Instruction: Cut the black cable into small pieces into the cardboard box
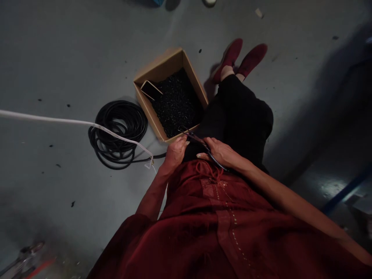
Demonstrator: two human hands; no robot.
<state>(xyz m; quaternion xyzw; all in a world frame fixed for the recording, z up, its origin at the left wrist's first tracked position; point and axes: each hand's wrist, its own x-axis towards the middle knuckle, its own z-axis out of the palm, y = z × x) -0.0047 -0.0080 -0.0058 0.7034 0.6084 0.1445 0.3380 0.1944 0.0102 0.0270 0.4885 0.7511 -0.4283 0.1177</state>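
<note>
My right hand (pixel 222 152) is closed around a pair of scissors (pixel 202 142), whose blades point up and left over the near rim of a cardboard box (pixel 157 130). Close beside the blades, my left hand (pixel 175 152) is closed on a black tube (pixel 159 156). That tube runs left along the floor to a large loose coil of tubing (pixel 120 124). The tube's end at the blades is too dark to make out. Many short black pieces (pixel 177 100) lie heaped inside the box.
A small open carton (pixel 151 90) rests on the pieces in the box's left corner. Across the coil hangs a white cord (pixel 72 121). My crossed legs (pixel 241 116) are right of the box. Dark scraps (pixel 68 105) dot the grey floor.
</note>
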